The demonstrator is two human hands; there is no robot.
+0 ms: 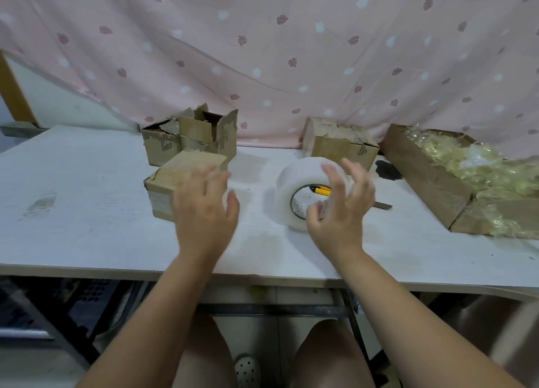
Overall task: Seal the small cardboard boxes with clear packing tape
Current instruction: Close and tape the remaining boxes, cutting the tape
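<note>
A small closed cardboard box [172, 177] sits on the white table [73, 212], left of centre. My left hand [205, 212] hovers over its right side with fingers spread and holds nothing. A big roll of clear packing tape [294, 183] stands on its edge to the right. My right hand [339, 210] is in front of the roll with spread, slightly bent fingers, its thumb near the roll's core; no grip shows. Behind the roll lies a yellow utility knife [322, 190], partly hidden.
At the back left stand two worn cardboard boxes [189, 137], one with open flaps. Another taped box [339, 142] is at the back centre. A long carton of crumpled used tape [472, 180] fills the right side. A pink curtain [262, 52] hangs behind.
</note>
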